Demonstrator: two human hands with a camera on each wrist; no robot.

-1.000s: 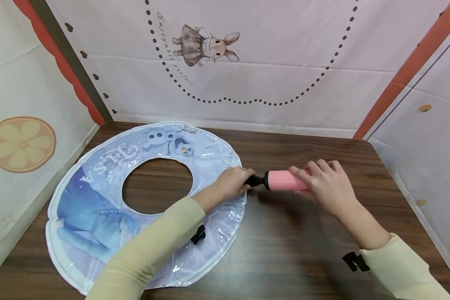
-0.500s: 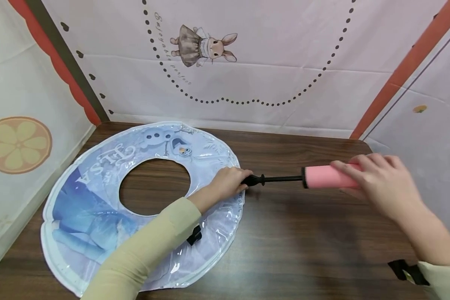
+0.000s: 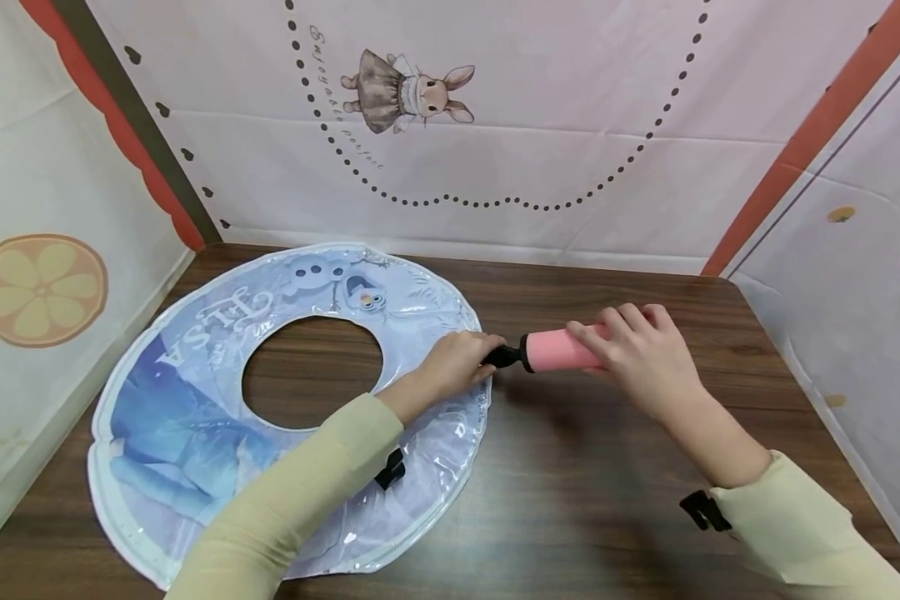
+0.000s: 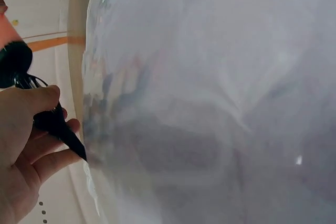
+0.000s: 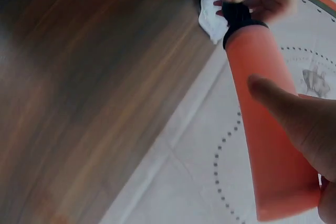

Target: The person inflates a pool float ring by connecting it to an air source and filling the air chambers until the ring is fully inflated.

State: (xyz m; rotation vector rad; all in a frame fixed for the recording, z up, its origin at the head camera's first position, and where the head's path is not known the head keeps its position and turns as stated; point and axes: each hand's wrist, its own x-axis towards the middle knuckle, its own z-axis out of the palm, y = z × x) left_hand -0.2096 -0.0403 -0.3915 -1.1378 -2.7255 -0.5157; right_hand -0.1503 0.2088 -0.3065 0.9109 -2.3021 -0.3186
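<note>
A pink hand pump with a black nozzle end lies level above the table in the head view. My right hand grips its pink barrel, thumb along the side in the right wrist view. With my left hand I pinch the black nozzle end at the right edge of a blue and lilac swim ring. In the left wrist view the black tip meets the ring's edge. The ring looks partly filled, with wrinkles along its seam. No black rod shows between barrel and nozzle end.
The ring covers the left half of the dark wooden table, with wood showing through its round hole. Printed cloth walls enclose the back and both sides. A black strap clip sits at the right sleeve.
My right hand drew the barrel out to the right, baring a black rod, then pushed it back left against the nozzle end. My left hand stays at the ring's edge.
</note>
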